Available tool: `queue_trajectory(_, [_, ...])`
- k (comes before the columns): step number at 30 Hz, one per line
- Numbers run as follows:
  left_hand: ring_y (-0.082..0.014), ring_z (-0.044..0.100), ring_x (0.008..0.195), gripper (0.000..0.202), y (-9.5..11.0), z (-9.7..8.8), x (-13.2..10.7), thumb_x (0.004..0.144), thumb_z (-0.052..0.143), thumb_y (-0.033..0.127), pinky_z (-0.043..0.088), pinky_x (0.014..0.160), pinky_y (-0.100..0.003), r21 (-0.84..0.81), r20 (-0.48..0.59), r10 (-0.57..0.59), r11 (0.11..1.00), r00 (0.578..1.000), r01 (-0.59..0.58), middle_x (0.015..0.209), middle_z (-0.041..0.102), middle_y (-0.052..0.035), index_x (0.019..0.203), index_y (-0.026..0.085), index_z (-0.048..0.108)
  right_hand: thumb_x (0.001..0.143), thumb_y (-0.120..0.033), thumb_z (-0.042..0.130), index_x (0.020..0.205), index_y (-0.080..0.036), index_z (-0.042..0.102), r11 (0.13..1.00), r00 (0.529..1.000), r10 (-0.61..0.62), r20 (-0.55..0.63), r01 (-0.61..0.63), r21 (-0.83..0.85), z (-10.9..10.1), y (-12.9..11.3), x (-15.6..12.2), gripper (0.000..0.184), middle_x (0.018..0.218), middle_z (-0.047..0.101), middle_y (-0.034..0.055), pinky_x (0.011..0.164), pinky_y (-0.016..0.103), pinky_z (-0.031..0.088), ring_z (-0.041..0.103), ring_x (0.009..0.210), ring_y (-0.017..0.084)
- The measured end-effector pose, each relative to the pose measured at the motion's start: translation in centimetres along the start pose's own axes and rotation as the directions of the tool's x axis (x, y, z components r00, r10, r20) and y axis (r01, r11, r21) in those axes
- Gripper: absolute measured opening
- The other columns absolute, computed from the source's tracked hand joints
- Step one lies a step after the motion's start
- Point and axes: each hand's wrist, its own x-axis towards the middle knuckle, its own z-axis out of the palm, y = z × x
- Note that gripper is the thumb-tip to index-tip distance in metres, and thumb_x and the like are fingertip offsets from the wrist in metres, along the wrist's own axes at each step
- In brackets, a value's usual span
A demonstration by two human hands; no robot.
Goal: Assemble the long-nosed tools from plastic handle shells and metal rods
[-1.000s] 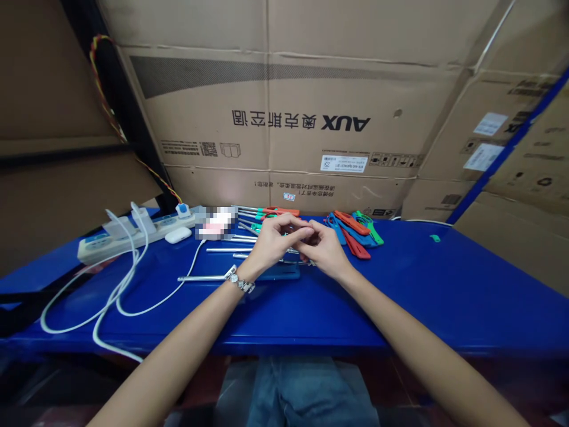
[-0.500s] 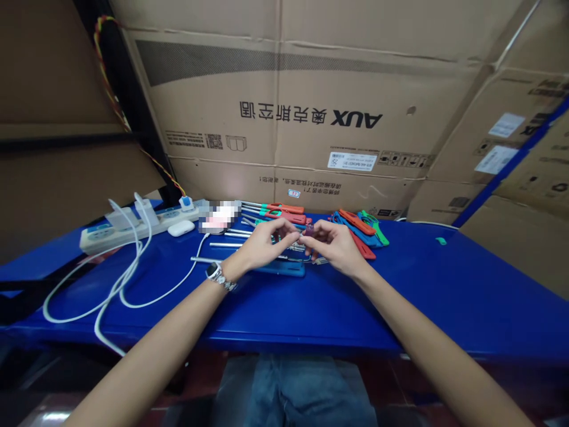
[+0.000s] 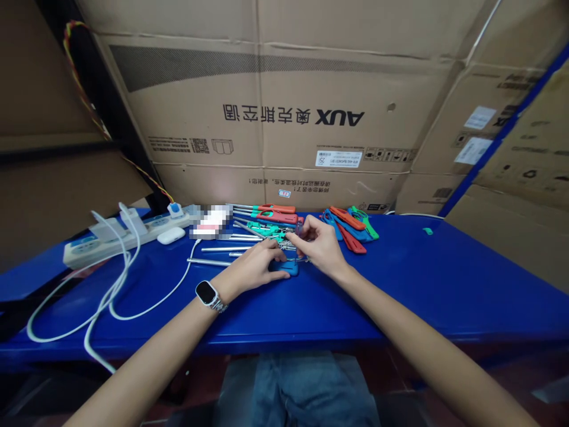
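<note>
White case [image 3: 171, 235]: lid shut, contents hidden. Power strip [image 3: 144, 233]: white, with white plugs [image 3: 133, 219] seated in its sockets. Cardboard [image 3: 288, 89]: printed panels upright behind the table, lettering upside down.

Blue lighter [image 3: 291, 268]: on the blue table [image 3: 400, 296], near the middle, under the left hand [image 3: 249, 267]. Long axis runs roughly across the view; handle to the right, metal tube [image 3: 208, 261] pointing left. Handle flat, matt, with a dark slot; tube bright and slim.

Further lighters, beyond the left hand: one orange [image 3: 285, 209], one red [image 3: 284, 219], tubes likewise leftward; one green handle [image 3: 262, 228] near small metal parts, detail too fine to read.

Left hand: palm down, fingers half curled, thumb along the near edge of the blue handle; whether it grips cannot be told. Watch [image 3: 207, 292] on that wrist.

Right hand [image 3: 323, 244]: thumb and fingers closed together on a small purple piece [image 3: 299, 228], mostly covered.

Handle pieces [image 3: 354, 239]: red, orange, blue and green, heaped right of the right hand.
</note>
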Motion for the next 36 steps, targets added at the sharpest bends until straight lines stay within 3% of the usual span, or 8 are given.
queue_trajectory(8, [-0.0283,0.060,0.098,0.030,0.1,0.0,0.0,0.083,0.072,0.044,0.049,0.085,-0.038,0.012,0.000,-0.011,1.000,1.000,0.011,0.103,0.062,-0.0092,0.097,0.018,0.069,0.078,-0.044,0.070,0.068,-0.023,0.040,0.995,0.995,-0.067,-0.080,0.061,-0.075,0.6,-0.2,-0.8,0.039,0.057,0.047,-0.0050,0.043,0.024,0.040,0.052,0.048,0.012])
queue_trajectory(11, [-0.0283,0.060,0.100,0.027,0.3,-0.1,0.0,0.083,0.072,0.040,0.049,0.087,-0.039,0.008,0.018,-0.015,1.000,1.000,0.015,0.105,0.061,-0.0098,0.096,0.017,0.069,0.079,-0.046,0.071,0.086,-0.022,0.056,1.000,1.000,-0.006,0.017,0.006,0.010,0.3,-0.4,-0.9,0.029,0.061,0.053,-0.0045,0.039,0.024,0.041,0.055,0.044,0.013])
queue_trajectory(14, [-0.0277,0.060,0.097,0.027,0.3,0.0,0.0,0.083,0.071,0.041,0.049,0.085,-0.039,0.006,0.018,-0.018,1.000,1.000,0.017,0.102,0.061,-0.0090,0.096,0.018,0.069,0.084,-0.049,0.065,0.108,-0.023,0.061,0.998,0.989,0.037,0.142,-0.043,0.042,-0.3,-0.5,-0.9,0.036,0.063,0.059,-0.0035,0.039,0.022,0.043,0.058,0.045,0.013])
queue_trajectory(20, [-0.0276,0.059,0.096,0.030,0.2,-0.2,-0.2,0.083,0.071,0.044,0.049,0.085,-0.039,0.028,0.033,-0.017,0.999,0.999,0.016,0.100,0.061,-0.0090,0.100,0.019,0.071,0.086,-0.050,0.062,0.108,-0.018,0.059,0.980,0.937,0.056,0.344,-0.117,0.159,-1.7,-0.2,-0.4,0.040,0.096,0.070,0.0066,0.044,0.022,0.050,0.064,0.060,0.012])
queue_trajectory(27, [-0.0272,0.058,0.102,0.027,0.2,-0.7,-0.3,0.086,0.067,0.039,0.047,0.092,-0.040,0.071,0.072,-0.013,0.997,0.997,0.008,0.103,0.062,-0.0079,0.105,0.020,0.069,0.076,-0.051,0.072,0.087,-0.020,0.054,0.971,0.980,0.108,0.169,-0.140,0.194,-2.8,0.1,-0.2,0.037,0.079,0.070,0.0020,0.045,0.022,0.050,0.064,0.057,0.013])
queue_trajectory(29, [-0.0277,0.057,0.105,0.026,0.3,-0.7,-0.3,0.087,0.067,0.038,0.046,0.092,-0.041,0.083,0.085,-0.011,0.997,0.996,0.004,0.104,0.061,-0.0075,0.104,0.019,0.067,0.077,-0.053,0.070,0.087,-0.021,0.053,0.977,0.981,0.136,0.136,-0.155,0.144,-3.4,0.2,-0.4,0.038,0.072,0.068,-0.0003,0.042,0.022,0.046,0.059,0.049,0.011])
queue_trajectory(32, [-0.0276,0.058,0.105,0.024,0.5,-0.8,-0.5,0.087,0.066,0.036,0.047,0.091,-0.041,0.084,0.097,-0.001,0.996,0.995,-0.007,0.106,0.062,-0.0071,0.104,0.019,0.063,0.082,-0.048,0.065,0.083,-0.019,0.056,0.970,0.949,0.239,0.205,-0.222,-0.099,-4.2,0.5,-1.1,0.031,0.056,0.061,-0.0035,0.041,0.022,0.038,0.049,0.041,0.009])
queue_trajectory(36, [-0.0263,0.061,0.103,0.026,0.8,-1.0,-0.8,0.093,0.060,0.040,0.048,0.091,-0.041,0.071,0.067,0.010,0.997,0.998,-0.015,0.109,0.064,-0.0061,0.109,0.020,0.059,0.084,-0.036,0.062,0.076,-0.017,0.062,0.877,0.910,0.278,0.307,-0.110,-0.468,-4.0,1.2,-2.2,0.021,0.054,0.059,-0.0017,0.048,0.023,0.035,0.052,0.048,0.011])
